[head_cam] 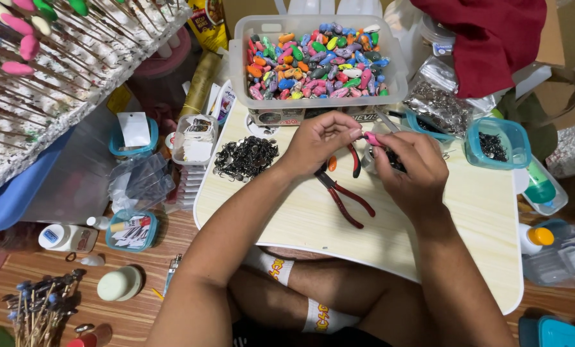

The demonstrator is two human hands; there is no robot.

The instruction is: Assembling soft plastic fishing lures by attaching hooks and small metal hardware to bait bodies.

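Centrally, a small pink lure body (371, 138) is pinched between the two hands above the pale lap surface (480, 218). The left hand (319, 142) is closed narrowly, thumb and forefinger gripping one end of the piece, while the right hand (411, 168) is curled around the other end; what else the right fingers may hold cannot be told, since they are folded inward. The piece is held up close between both hands, probably so that fine work on its tip can be steadied.

Red-handled pliers (344, 193) are laid on the surface just beneath the hands, within easy reach. A heap of small black hooks (246, 157) is spread to the left of the left hand, loose rather than boxed, which seems meant for quick picking. A clear tub (319, 96) of many-coloured lure bodies is set at the far edge of the surface. A teal-rimmed container (496, 144) with dark bits stands to the right, near the right hand. A rack of painted pieces on sticks (56, 71) is propped well apart at the upper left, apparently for drying.
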